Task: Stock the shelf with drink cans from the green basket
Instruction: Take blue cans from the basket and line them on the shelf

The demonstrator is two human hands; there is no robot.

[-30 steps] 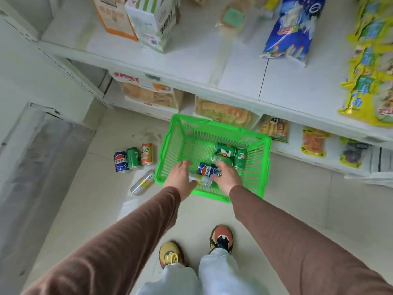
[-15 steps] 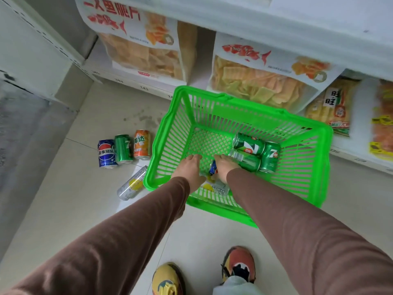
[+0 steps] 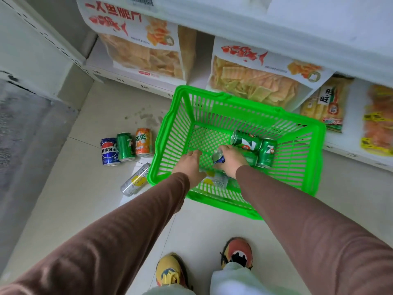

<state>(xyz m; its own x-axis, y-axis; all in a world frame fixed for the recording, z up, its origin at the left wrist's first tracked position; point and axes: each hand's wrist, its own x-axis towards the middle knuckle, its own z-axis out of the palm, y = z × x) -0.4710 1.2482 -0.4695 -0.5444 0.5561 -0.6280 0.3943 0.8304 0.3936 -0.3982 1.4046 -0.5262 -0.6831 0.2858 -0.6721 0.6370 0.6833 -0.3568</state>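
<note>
The green basket (image 3: 306, 158) stands on the floor before the bottom shelf. Inside it my right hand (image 3: 230, 161) grips a blue cola can (image 3: 219, 157). My left hand (image 3: 190, 167) reaches in beside it with straight fingers, over a silver and yellow can (image 3: 214, 180) lying on the basket floor. Three green soda cans (image 3: 246, 141) lie at the right of the basket. On the floor left of the basket stand a blue cola can (image 3: 108, 151), a green can (image 3: 125, 146) and an orange can (image 3: 144, 142); a silver can (image 3: 136, 179) lies beside them.
The bottom shelf (image 3: 100, 68) holds large bags of chips (image 3: 144, 50) and snack packs (image 3: 328, 103) right behind the basket. A white shelf board (image 3: 297, 26) overhangs above. My two shoes (image 3: 236, 252) stand on the tiled floor near the basket's front edge.
The view has dropped closer to the basket. My right hand has closed round the blue cola can and tipped it up; my left hand has gone deeper into the basket.
</note>
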